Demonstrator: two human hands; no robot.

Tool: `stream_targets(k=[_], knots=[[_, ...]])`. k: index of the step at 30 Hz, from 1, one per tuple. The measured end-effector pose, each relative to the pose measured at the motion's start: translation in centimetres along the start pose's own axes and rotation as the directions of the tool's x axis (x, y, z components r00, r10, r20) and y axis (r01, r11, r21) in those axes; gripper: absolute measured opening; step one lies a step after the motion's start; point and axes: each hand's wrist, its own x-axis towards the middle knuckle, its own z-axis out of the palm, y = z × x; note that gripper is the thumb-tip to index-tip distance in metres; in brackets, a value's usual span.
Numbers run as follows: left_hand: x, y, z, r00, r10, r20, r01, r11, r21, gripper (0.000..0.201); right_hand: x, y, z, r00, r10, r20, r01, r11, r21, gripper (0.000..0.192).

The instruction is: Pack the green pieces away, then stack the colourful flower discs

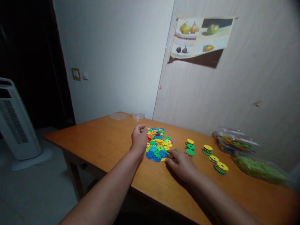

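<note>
A pile of flat, flower-shaped plastic discs point(159, 145) in blue, green, yellow and orange lies on the wooden table. At the pile's left edge is my left hand point(140, 139), its fingers curled closed; what they hold, if anything, is hidden. My right hand point(181, 163) rests low at the pile's right edge, thumb and fingers apart, fingertips by the nearest discs. Just beyond it stand stacks of discs point(190, 152), green and yellow on top. Farther right are more stacks, among them a yellow-topped stack point(207, 149) and a leaning yellow-topped stack point(221, 168).
Bags of colourful pieces point(236, 143) and a bag of green pieces point(260, 168) lie along the wall at right. A clear plastic bowl point(138, 115) and a round lid point(117, 116) sit at the back edge of the table point(93, 137). A white tower fan point(20, 125) stands left.
</note>
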Motion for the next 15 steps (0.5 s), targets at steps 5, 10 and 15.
stream_targets(k=[5, 10, 15], knots=[[2.8, 1.4, 1.6, 0.998, -0.052, -0.026, 0.049, 0.995, -0.084, 0.022, 1.8, -0.7, 0.9, 1.000, 0.000, -0.015, 0.000, 0.999, -0.040, 0.041], [3.6, 0.1, 3.8, 0.982, -0.023, 0.189, 0.014, 0.999, 0.046, 0.012, 2.1, -0.2, 1.8, 1.000, -0.011, 0.002, 0.011, 1.000, 0.021, 0.028], [2.8, -1.9, 4.1, 0.945, 0.037, 0.324, -0.098, 0.979, 0.176, 0.013, 1.7, 0.2, 1.9, 0.999, 0.033, -0.026, -0.030, 0.995, 0.093, 0.032]])
